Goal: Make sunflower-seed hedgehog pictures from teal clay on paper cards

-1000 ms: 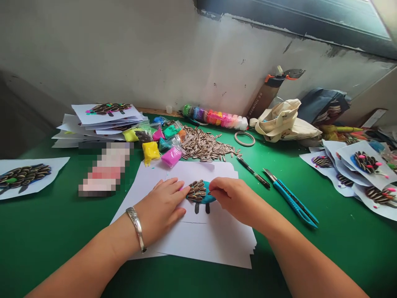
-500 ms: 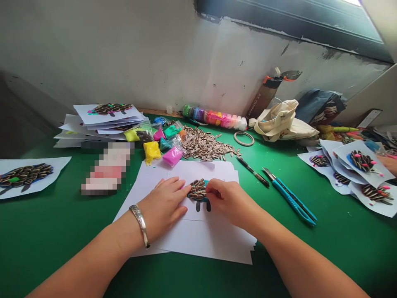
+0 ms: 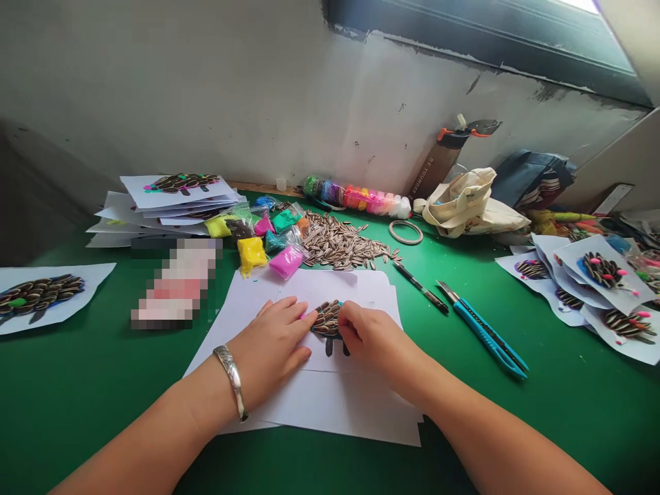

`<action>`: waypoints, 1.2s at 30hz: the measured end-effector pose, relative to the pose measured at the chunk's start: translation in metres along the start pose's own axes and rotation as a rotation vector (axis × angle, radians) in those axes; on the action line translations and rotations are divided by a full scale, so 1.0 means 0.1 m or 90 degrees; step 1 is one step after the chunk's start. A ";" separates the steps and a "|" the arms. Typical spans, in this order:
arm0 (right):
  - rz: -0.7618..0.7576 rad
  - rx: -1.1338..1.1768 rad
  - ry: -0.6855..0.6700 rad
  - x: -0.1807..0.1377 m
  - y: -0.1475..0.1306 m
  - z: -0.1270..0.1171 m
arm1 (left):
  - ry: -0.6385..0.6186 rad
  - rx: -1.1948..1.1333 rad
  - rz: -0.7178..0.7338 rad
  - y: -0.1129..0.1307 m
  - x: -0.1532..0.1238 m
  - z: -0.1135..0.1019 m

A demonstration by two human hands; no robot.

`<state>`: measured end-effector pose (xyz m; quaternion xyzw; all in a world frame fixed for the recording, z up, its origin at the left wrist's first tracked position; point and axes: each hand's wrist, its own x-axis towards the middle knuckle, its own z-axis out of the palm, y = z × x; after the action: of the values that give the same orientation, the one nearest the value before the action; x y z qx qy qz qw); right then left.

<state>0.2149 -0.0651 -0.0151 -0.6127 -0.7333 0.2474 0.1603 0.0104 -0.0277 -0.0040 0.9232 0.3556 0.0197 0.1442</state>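
My left hand (image 3: 281, 337) lies spread on the white paper (image 3: 330, 399), its fingertips touching the left side of a small seed-covered figure (image 3: 326, 319). Striped sunflower seeds overlap across that figure, blue shows at its edge, and two dark legs (image 3: 328, 348) hang below. On the figure's right side rests my right hand (image 3: 374, 337), thumb and forefinger pinched together and covering that end. Whatever sits between those fingertips is hidden. Behind the paper, a loose pile of sunflower seeds (image 3: 343, 240) spreads out.
Bags of coloured clay (image 3: 252, 253) lie left of the seeds. A pen (image 3: 421, 286) and a blue utility knife (image 3: 482, 330) with its blade out lie to the right. Seed pictures on paper are stacked at the back left (image 3: 170, 196) and at right (image 3: 601, 271).
My right hand has shifted slightly and covers a little more of the figure's right side. My left hand stays nearly in place. At far right, the other person's hand has left view.
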 end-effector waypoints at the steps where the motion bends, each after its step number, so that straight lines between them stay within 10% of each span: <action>1: 0.004 0.010 -0.003 0.00 0.00 -0.02 | -0.007 0.000 -0.003 0.00 0.00 -0.01; 36: -0.022 0.019 -0.059 0.01 0.00 -0.21 | -0.012 -0.011 -0.009 0.00 -0.01 -0.03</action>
<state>0.2259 -0.0605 0.0023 -0.5855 -0.7465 0.2838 0.1393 0.0096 -0.0277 -0.0007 0.9194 0.3608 0.0129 0.1559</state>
